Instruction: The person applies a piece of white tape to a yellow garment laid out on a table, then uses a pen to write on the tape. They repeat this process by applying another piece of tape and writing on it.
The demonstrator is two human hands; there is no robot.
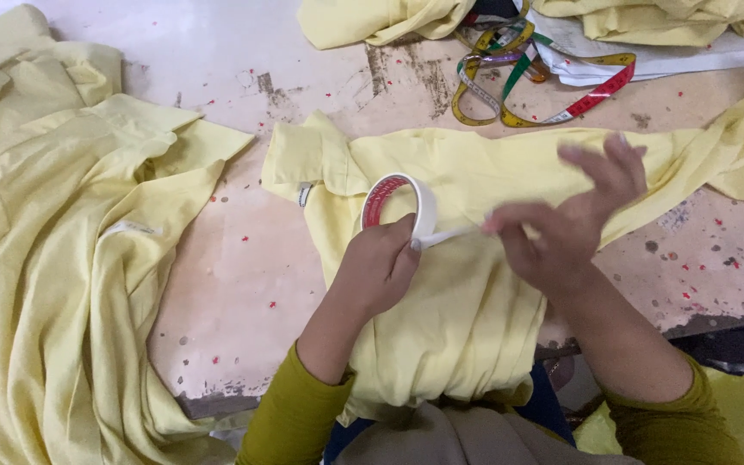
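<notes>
My left hand (378,265) grips a roll of white tape (401,204) with a red inner core, held upright over a pale yellow shirt (449,301) spread on the table. My right hand (566,217) pinches the free end of the tape strip (451,235) and holds it stretched out to the right of the roll; its other fingers are raised and slightly blurred. The shirt's collar (307,159) lies to the left of the roll. Both of my sleeves are olive green.
A heap of pale yellow garments (53,258) covers the left of the worn, stained table (243,284). More yellow cloth (372,19) lies at the back, beside coiled measuring tapes (518,82) and white paper (665,58). The table's front edge is chipped.
</notes>
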